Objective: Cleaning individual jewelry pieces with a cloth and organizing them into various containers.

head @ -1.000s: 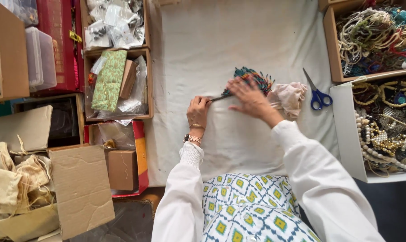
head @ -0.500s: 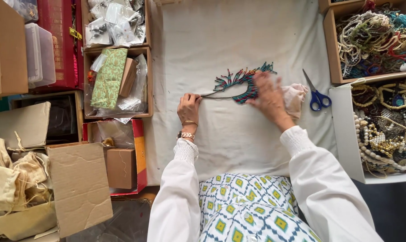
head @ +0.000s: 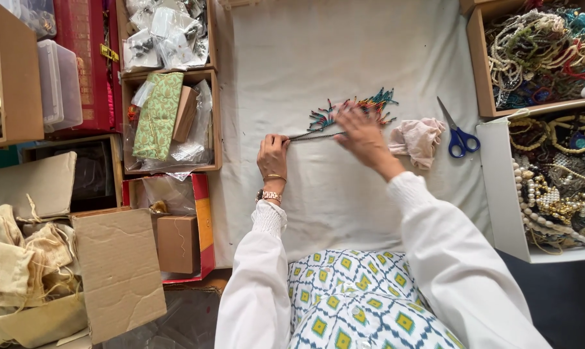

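A beaded necklace (head: pixel 344 113) with teal, red and orange fringes lies on the white cloth (head: pixel 318 58). My left hand (head: pixel 273 155) pinches the thin dark cord end of the necklace and holds it taut. Over the fringed part, my right hand (head: pixel 363 136) lies flat with fingers spread, pressing on the beads. Both arms are in white sleeves, and the left wrist wears a bracelet and a watch.
A crumpled pink cloth (head: pixel 418 139) and blue-handled scissors (head: pixel 457 132) lie right of my hands. Boxes of tangled bead necklaces (head: pixel 538 52) and pearl strands (head: pixel 551 187) stand at right. Wooden trays with packets (head: pixel 166 116), cardboard boxes (head: pixel 121 271) and cloth pouches (head: pixel 11 258) sit at left.
The necklace has been stretched out on the cloth. My left hand drew the cord leftwards while my right hand spread and flattened the fringed beads.
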